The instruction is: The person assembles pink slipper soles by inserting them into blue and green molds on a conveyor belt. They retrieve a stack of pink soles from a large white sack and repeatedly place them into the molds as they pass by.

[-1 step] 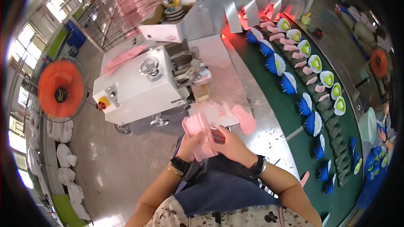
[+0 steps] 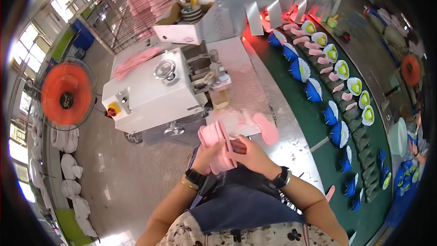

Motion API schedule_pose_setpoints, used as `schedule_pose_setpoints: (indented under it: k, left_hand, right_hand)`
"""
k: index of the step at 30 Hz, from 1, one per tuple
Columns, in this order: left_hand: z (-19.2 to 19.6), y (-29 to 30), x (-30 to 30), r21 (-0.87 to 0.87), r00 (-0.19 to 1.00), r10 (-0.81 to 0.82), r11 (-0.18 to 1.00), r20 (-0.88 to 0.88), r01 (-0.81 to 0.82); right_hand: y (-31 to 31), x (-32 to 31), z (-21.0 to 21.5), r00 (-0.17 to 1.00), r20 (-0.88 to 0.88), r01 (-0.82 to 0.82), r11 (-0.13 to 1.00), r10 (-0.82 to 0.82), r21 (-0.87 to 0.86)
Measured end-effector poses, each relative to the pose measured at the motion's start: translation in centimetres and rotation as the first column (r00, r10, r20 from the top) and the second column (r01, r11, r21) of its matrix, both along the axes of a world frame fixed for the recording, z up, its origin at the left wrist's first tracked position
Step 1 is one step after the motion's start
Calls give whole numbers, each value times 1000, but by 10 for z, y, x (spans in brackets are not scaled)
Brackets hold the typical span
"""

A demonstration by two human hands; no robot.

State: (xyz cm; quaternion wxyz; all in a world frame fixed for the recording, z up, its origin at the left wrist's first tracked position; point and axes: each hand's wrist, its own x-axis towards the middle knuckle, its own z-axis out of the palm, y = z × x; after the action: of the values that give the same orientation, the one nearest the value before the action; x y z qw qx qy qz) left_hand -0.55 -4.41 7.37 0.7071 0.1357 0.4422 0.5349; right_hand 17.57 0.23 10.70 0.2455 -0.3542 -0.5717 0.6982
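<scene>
We hold a stack of pink insoles [image 2: 217, 148] upright between both hands, close to our body. The left hand [image 2: 205, 154] cups it from behind, fingers curled around it; the right hand [image 2: 251, 155] presses its front, fingers closed on the stack's edge. Just beyond our fingers, loose pink insoles [image 2: 261, 125] lie blurred on the tabletop [image 2: 291, 148]. Beyond them a white machine [image 2: 152, 93] carries a yellow square label with a red button [image 2: 113, 109]. How many insoles the stack holds is hard to make out.

1 head-worn fisheye view looks steeply down, close over the hands, with the white machine [image 2: 154, 93] ahead.
</scene>
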Motion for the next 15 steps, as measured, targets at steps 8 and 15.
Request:
schedule_pose_setpoints:
  k: [8,15]
  left_hand:
    - [-15,-16,-19,1,994,49,999,103,-49]
    - [-29,-45,-54,-134,957,71,990,283,-34]
  right_hand:
    - [17,-19,3,945,321,44,997,-61,59]
    - [116,-45,-87,820,-83,568,786,-567,243]
